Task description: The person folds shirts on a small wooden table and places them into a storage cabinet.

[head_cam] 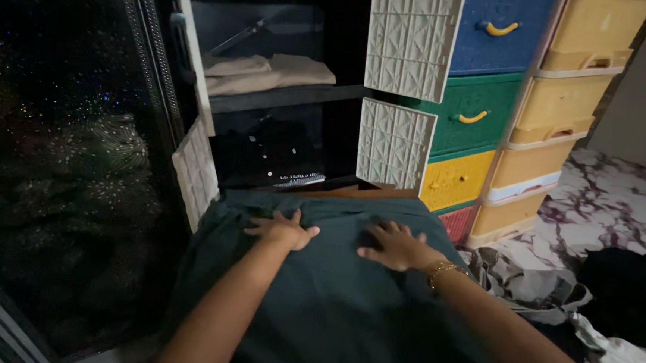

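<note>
A dark green garment (330, 301) lies spread flat in front of me. My left hand (284, 230) rests palm down on its upper part, fingers apart. My right hand (395, 245) presses flat on the cloth just to the right, a gold bracelet (444, 271) on its wrist. Neither hand grips anything. Beyond the garment stands an open cabinet (283, 97) with white lattice doors (410, 37). Folded beige cloth (266, 73) lies on its upper shelf and dark clothing (280, 153) on the lower one.
Plastic drawer units stand at the right: blue (500, 28), green (477, 112) and yellow (458, 178) drawers, and a pale yellow stack (559, 106). A patterned cloth (541, 288) and a black garment (627, 286) lie on the marble floor (613, 207). A dark glass window (56, 150) fills the left.
</note>
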